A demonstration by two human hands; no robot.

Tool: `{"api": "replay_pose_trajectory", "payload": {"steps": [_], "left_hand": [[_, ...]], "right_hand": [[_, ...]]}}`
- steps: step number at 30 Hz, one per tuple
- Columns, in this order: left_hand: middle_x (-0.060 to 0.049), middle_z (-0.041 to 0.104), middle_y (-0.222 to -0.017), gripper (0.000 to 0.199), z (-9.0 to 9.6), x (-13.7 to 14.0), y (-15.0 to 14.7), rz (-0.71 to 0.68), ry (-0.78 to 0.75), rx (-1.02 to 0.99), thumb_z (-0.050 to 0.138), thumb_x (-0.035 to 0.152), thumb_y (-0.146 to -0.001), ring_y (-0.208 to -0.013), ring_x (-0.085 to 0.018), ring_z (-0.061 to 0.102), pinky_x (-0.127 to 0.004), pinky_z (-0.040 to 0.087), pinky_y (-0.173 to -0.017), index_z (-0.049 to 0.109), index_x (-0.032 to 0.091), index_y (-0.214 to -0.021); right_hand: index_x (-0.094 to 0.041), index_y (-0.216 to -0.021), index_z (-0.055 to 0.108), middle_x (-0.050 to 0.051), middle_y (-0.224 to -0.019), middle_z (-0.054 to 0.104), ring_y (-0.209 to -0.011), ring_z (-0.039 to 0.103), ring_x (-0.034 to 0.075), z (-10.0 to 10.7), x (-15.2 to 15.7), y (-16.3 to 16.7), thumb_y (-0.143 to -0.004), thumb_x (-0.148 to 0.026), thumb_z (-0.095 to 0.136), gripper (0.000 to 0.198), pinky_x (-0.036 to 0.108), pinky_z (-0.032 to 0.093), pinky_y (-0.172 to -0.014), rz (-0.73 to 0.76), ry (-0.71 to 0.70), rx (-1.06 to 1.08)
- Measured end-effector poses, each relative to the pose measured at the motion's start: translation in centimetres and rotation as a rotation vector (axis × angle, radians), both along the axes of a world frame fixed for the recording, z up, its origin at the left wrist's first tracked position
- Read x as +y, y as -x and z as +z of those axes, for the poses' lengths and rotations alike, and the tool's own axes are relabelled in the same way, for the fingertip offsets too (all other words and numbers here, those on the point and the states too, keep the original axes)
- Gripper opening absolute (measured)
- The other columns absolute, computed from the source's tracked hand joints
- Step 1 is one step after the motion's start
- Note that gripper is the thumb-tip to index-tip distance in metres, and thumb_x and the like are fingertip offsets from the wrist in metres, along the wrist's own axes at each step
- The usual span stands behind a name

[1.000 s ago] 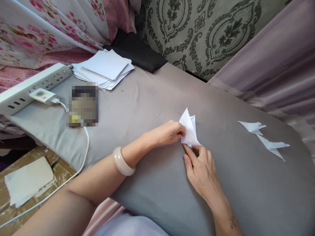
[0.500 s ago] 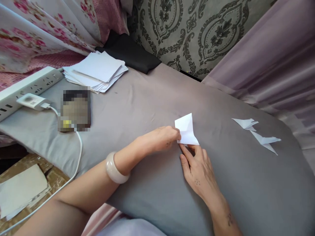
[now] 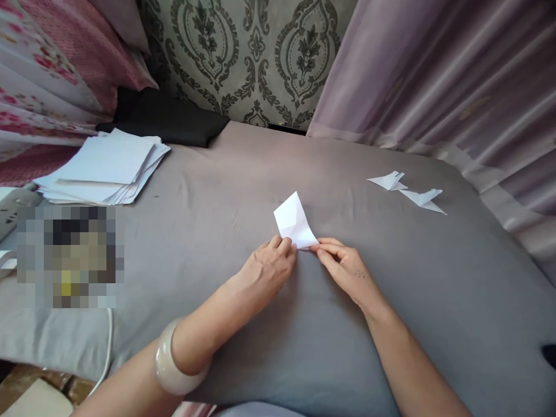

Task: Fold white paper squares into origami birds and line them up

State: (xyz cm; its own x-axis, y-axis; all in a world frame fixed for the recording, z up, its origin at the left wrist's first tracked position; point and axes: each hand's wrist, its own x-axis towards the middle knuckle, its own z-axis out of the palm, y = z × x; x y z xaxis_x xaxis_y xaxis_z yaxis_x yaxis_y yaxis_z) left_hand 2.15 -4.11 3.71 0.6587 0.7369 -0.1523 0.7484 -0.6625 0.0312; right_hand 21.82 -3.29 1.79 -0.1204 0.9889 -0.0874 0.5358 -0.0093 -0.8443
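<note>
Having shifted off the near edge, my right hand (image 3: 346,267) now pinches the right corner of the folded paper (image 3: 297,217) over the grey cloth (image 3: 321,359), my left hand (image 3: 267,267) pinching its near-left edge, and I judge this mid-fold, next calling for a firm crease.

You can read no text, brand or number here. The dark dots (image 3: 359,274) on your right hand (image 3: 346,271) form no letter you can make out, and the pixelated patch (image 3: 84,249), well left of your left hand (image 3: 269,267), is unreadable.
</note>
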Motion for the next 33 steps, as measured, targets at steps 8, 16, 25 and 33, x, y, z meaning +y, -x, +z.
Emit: {"api": "replay_pose_trajectory", "payload": {"steps": [8, 16, 25, 33], "left_hand": [[-0.013, 0.055, -0.104, 0.059, 0.2, 0.0, -0.3, 0.003, -0.005, 0.032, 0.055, 0.014, -0.079, -0.094, -0.025, 0.052, -0.034, 0.05, -0.074, 0.04, 0.007, -0.136], [-0.011, 0.055, -0.104, 0.059, -0.4, 0.0, -0.2, 0.012, -0.057, 0.01, 0.052, 0.015, -0.083, -0.094, -0.023, 0.051, -0.033, 0.049, -0.075, 0.037, 0.016, -0.14], [-0.011, 0.054, -0.103, 0.061, -0.6, 0.3, -0.7, 0.02, -0.063, 0.021, 0.051, 0.015, -0.086, -0.095, -0.026, 0.051, -0.036, 0.048, -0.076, 0.033, 0.025, -0.144], [-0.011, 0.056, -0.108, 0.049, 1.5, 0.2, -0.2, 0.04, 0.073, 0.007, 0.051, 0.006, -0.079, -0.096, -0.021, 0.053, -0.027, 0.052, -0.067, 0.045, 0.013, -0.127]], "right_hand": [[-0.019, -0.065, 0.072, 0.008, -0.101, 0.069, -0.075, 0.064, 0.017, -0.5, 0.4, 0.9, -0.08, -0.042, 0.061, 0.029, 0.031, 0.047, -0.071, -0.214, -0.035, -0.07], [-0.019, -0.059, 0.062, 0.006, -0.096, 0.065, -0.061, 0.058, 0.013, -1.0, 0.1, 0.7, -0.08, -0.034, 0.057, 0.027, 0.032, 0.047, -0.067, -0.222, -0.168, -0.216], [-0.02, -0.103, 0.068, 0.004, -0.088, 0.065, -0.074, 0.061, 0.015, -0.7, -1.5, 0.2, -0.09, -0.021, 0.046, 0.026, 0.027, 0.046, -0.069, -0.064, -0.305, -0.332], [-0.026, -0.131, 0.058, 0.007, -0.095, 0.059, -0.084, 0.057, 0.021, 0.1, -3.0, 2.1, -0.095, -0.028, 0.045, 0.038, 0.032, 0.044, -0.067, 0.173, -0.387, -0.771]]}}
